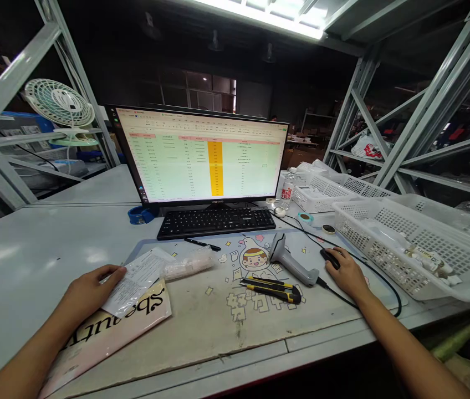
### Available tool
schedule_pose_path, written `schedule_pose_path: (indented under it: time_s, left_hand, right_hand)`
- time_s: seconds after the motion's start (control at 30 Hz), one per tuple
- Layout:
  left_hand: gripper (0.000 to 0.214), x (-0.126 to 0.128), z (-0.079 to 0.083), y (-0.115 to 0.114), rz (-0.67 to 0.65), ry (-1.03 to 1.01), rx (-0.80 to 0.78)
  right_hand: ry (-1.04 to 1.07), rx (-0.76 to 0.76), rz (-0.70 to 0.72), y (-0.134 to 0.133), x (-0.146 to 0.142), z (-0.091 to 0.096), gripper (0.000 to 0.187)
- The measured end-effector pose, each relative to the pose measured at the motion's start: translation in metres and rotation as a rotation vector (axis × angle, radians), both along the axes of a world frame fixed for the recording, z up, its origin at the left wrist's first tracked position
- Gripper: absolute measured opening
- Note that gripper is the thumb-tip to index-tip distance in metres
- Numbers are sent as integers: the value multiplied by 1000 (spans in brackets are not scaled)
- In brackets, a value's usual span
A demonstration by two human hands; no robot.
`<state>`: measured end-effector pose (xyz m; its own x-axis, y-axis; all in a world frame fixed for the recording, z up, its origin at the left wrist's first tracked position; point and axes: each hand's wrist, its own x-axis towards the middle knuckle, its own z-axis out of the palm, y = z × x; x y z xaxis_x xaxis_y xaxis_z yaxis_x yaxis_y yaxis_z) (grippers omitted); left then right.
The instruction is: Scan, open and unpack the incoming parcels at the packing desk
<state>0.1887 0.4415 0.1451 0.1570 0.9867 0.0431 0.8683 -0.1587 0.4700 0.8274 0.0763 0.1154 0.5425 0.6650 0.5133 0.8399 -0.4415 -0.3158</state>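
My left hand (89,293) pinches a white printed packet (135,277) between thumb and fingers. Beneath it lies a flat cream and pink bag with black lettering (127,338). A bubble-wrapped roll (189,263) rests against the packet's right side. My right hand (347,274) is wrapped over a black computer mouse (330,258) on the desk mat. Between the hands lie a grey barcode scanner (291,260) and a black and yellow box cutter (272,289). A black pen (202,244) lies just below the keyboard (216,221).
A monitor (205,160) showing a spreadsheet stands behind the keyboard. White plastic baskets (409,233) line the right side, with a bottle (288,185) near them. Left of the keyboard is a blue tape dispenser (141,215). A fan (59,102) hangs on the left metal frame.
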Motion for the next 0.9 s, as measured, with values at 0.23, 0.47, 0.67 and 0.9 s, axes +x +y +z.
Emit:
schedule_pose_path:
  time_s: [0.23, 0.47, 0.67, 0.9]
  left_hand:
    - [73, 1, 2, -2, 0, -19, -13]
    - [77, 3, 8, -7, 0, -21, -42]
    - [73, 12, 22, -18, -12, -13, -39]
    - [72, 15, 24, -20, 61, -11, -48]
  right_hand:
    - [-21, -5, 3, 1, 1, -1, 48]
    - [-44, 7, 17, 1, 3, -3, 48]
    - [-37, -6, 1, 2, 4, -5, 47]
    - [-14, -33, -3, 1, 5, -4, 51]
